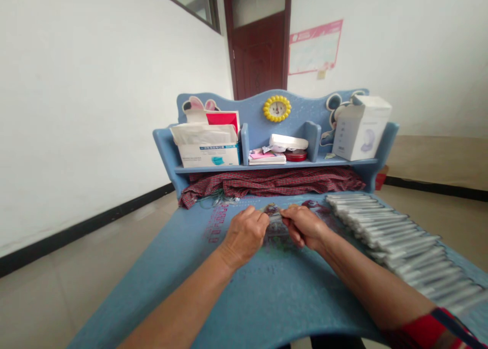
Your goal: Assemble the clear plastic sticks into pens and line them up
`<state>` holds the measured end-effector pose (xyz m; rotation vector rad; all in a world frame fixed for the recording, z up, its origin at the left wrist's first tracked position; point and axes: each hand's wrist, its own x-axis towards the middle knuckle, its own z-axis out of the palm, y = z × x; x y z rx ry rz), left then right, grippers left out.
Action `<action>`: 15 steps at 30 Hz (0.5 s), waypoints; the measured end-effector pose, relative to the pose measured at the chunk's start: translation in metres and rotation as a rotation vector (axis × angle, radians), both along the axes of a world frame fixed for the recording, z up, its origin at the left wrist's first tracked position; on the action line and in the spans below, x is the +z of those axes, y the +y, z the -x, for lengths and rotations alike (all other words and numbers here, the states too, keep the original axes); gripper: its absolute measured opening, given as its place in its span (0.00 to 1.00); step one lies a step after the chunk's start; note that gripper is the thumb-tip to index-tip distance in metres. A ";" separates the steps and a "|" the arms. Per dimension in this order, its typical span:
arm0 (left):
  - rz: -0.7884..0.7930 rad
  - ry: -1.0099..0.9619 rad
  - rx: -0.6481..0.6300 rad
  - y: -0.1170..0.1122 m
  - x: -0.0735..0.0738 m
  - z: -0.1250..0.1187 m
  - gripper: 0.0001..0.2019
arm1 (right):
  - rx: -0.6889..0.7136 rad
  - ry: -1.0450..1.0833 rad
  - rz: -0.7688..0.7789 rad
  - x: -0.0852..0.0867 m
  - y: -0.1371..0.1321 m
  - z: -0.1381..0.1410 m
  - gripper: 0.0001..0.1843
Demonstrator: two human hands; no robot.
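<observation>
Both my hands meet at the middle of a blue desk [267, 288]. My left hand [246, 234] is curled shut, its fingers pinching a small silvery bundle [275, 222]. My right hand [303, 226] is closed on the same bundle from the other side. The bundle looks like thin silver-wrapped strips, but the fingers hide most of it. Along the desk's right side lies a long overlapping row of slim silvery packets [404, 242], close to my right forearm.
A red plaid cloth [274, 182] lies bunched under the desk's blue shelf [274, 163]. The shelf holds a mask box [208, 148], books, a red tin and a white carton [360, 128]. A yellow clock [277, 108] hangs above. A brown door stands behind.
</observation>
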<state>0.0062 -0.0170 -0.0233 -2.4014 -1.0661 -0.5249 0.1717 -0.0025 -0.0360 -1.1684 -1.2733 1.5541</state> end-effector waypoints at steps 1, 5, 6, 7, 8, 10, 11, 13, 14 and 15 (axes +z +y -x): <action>0.065 -0.025 0.006 0.001 0.002 0.001 0.09 | -0.001 -0.013 -0.024 0.000 0.000 0.000 0.18; 0.334 -0.099 0.000 0.007 0.012 0.011 0.12 | 0.014 -0.122 -0.198 -0.004 0.001 -0.001 0.20; 0.397 -0.094 -0.002 0.008 0.013 0.013 0.13 | 0.028 -0.154 -0.250 -0.005 0.002 -0.001 0.20; 0.454 -0.082 -0.005 0.009 0.015 0.016 0.13 | 0.046 -0.183 -0.294 -0.006 0.002 -0.002 0.20; 0.498 -0.070 -0.010 0.009 0.015 0.017 0.13 | 0.061 -0.204 -0.328 -0.008 0.002 -0.002 0.20; 0.516 -0.056 -0.033 0.010 0.015 0.019 0.13 | 0.071 -0.215 -0.354 -0.009 0.002 -0.003 0.19; 0.484 -0.057 -0.046 0.009 0.015 0.019 0.12 | 0.065 -0.206 -0.341 -0.009 0.002 -0.003 0.20; 0.371 -0.051 -0.059 0.008 0.013 0.017 0.11 | 0.039 -0.177 -0.290 -0.008 0.001 -0.003 0.20; 0.312 -0.034 -0.058 0.006 0.013 0.015 0.11 | 0.022 -0.165 -0.259 -0.007 0.000 -0.003 0.19; 0.259 -0.007 -0.055 0.005 0.012 0.013 0.10 | 0.006 -0.155 -0.228 -0.006 0.000 -0.002 0.19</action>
